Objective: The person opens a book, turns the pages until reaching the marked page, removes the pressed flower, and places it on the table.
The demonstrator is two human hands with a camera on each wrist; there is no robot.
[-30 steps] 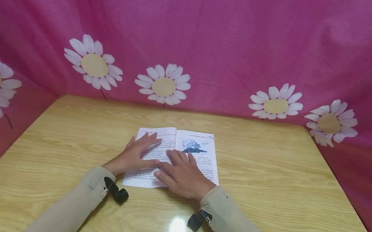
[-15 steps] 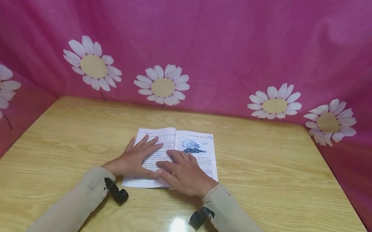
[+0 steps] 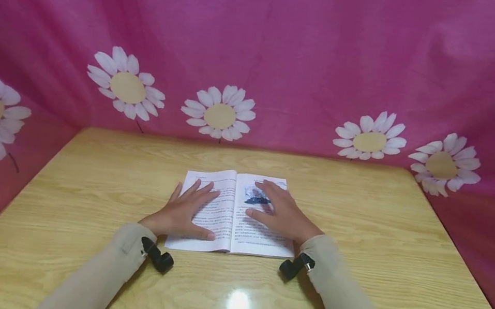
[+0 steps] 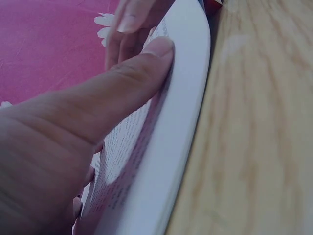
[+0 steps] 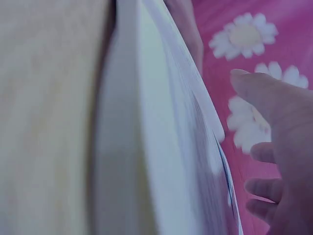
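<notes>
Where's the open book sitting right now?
In the head view the open book lies flat at the middle of the wooden table, with the left hand resting on its left page and the right hand on its right page.

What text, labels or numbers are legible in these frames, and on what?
None can be read.
Open book, left page under the left hand: printed lines of text, too small to read.
Right page under the right hand: a heading line, a dark picture and body text, all too small and blurred.
Left wrist view: print on the page is blurred, unreadable.
Backdrop cloth: daisies only, no writing.
</notes>
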